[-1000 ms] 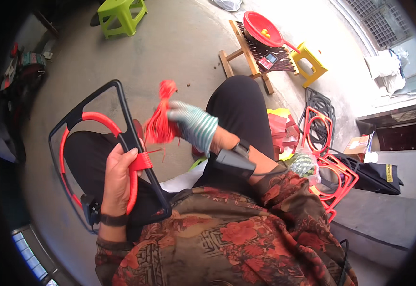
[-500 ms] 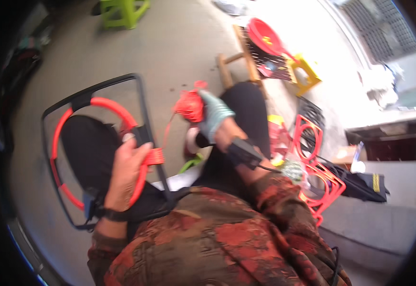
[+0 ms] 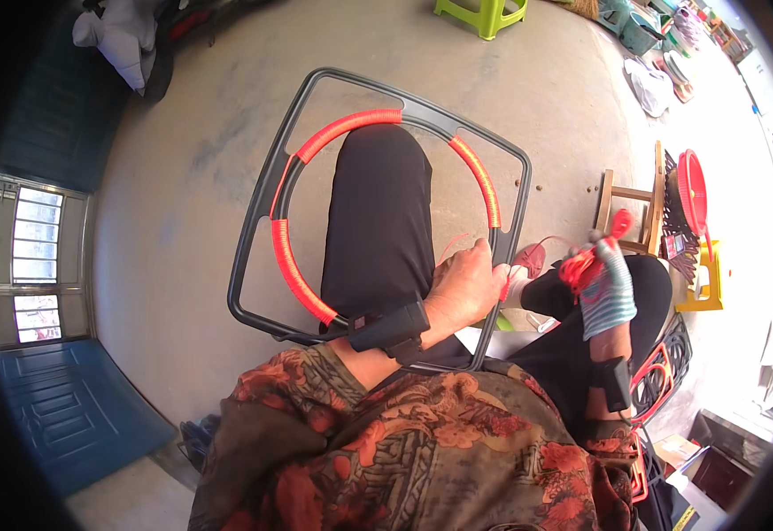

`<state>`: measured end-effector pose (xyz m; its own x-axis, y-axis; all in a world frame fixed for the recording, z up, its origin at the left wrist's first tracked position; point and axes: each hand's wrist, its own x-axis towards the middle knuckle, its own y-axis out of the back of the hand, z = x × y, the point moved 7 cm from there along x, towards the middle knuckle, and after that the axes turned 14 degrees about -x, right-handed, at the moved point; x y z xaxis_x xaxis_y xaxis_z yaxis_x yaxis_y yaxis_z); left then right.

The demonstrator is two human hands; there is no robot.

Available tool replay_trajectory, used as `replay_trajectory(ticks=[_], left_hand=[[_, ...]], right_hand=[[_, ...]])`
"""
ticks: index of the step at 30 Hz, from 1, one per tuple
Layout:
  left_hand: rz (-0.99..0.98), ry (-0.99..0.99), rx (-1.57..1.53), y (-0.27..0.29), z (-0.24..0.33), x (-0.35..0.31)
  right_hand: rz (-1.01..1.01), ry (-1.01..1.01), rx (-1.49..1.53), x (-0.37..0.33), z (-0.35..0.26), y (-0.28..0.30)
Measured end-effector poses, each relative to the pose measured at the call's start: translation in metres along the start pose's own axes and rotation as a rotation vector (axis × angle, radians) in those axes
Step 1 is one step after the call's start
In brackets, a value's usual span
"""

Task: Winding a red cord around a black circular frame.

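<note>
A black plastic frame, squarish with an inner ring, rests tilted over my thighs. Stretches of orange-red cord are wound around parts of the ring; other parts are bare. My left hand is closed at the ring's right side, where the winding ends, its fingertips partly hidden. To the right my right hand, in a striped glove, grips a loose bundle of red cord. One thin strand runs from this bundle across to the frame beside my left hand.
A green stool stands at the far side. On the right are a wooden stool, a red basin and a yellow stool. More red-wound frames lie beside my right leg. Shoes lie at the far right.
My view has swung left, so the frame appears more central. My left hand has turned over at the ring's right side. The right hand still holds the cord bundle, farther from the frame.
</note>
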<state>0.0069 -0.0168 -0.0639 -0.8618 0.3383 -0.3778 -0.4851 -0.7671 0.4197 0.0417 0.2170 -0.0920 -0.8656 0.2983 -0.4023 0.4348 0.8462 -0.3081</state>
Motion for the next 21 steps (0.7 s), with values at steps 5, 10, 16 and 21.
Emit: replay_trajectory(ticks=[5,10,16,21], left_hand=[[-0.013,-0.034,0.064,-0.004,0.008,-0.001],[-0.197,-0.042,0.227,-0.013,0.001,-0.003],[-0.152,0.33,0.348,-0.021,-0.01,0.017],[-0.114,0.371,0.398,-0.029,-0.025,0.024]], right_hand=[[-0.112,-0.038,-0.278,-0.039,0.006,-0.054],[-0.455,-0.128,-0.578,-0.091,-0.008,-0.122],[-0.94,0.038,-0.657,-0.115,-0.006,-0.174],[-1.06,-0.062,-0.552,-0.115,0.005,-0.189]])
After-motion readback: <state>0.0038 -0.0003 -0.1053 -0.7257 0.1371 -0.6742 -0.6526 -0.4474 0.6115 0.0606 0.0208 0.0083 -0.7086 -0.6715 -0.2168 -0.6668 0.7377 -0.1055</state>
